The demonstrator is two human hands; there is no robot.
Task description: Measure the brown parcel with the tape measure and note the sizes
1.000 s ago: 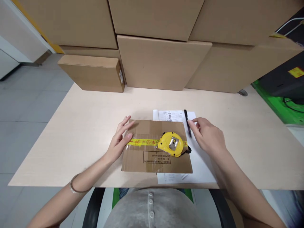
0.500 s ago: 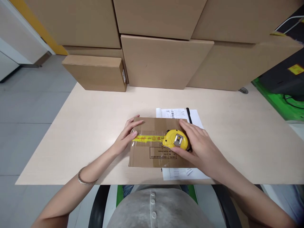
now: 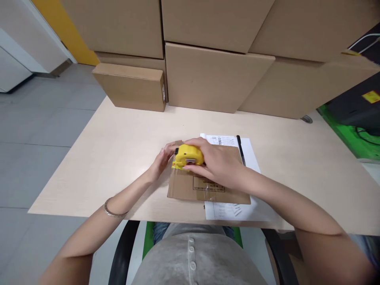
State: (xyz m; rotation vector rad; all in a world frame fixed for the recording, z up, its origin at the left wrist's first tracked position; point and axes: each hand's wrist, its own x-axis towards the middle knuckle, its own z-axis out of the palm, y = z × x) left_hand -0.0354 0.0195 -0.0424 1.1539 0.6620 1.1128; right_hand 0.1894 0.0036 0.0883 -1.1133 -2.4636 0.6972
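Observation:
A flat brown cardboard box (image 3: 181,186) lies on the table, with printed characters and clear tape on its top. My right hand (image 3: 218,162) is closed around a yellow tape measure (image 3: 188,155), held over the box's left end. A strip of yellow printed tape (image 3: 178,166) shows just below the tape measure; the rest of the strip is covered by my right hand. At the box's left edge, my left hand (image 3: 162,161) has its fingers stretched toward the far left corner and its thumb raised. Its fingertips are partly hidden behind the tape measure.
Printed white sheets (image 3: 228,211) lie under the box, with a black pen (image 3: 240,149) on them at the right. Large cartons (image 3: 216,79) stand along the table's back, and a smaller carton (image 3: 133,89) sits at the back left. Black equipment (image 3: 353,105) is at the far right.
My right hand has carried the tape measure left across the box to its left end. My left thumb has come off the box's top. The whole view has shifted slightly.

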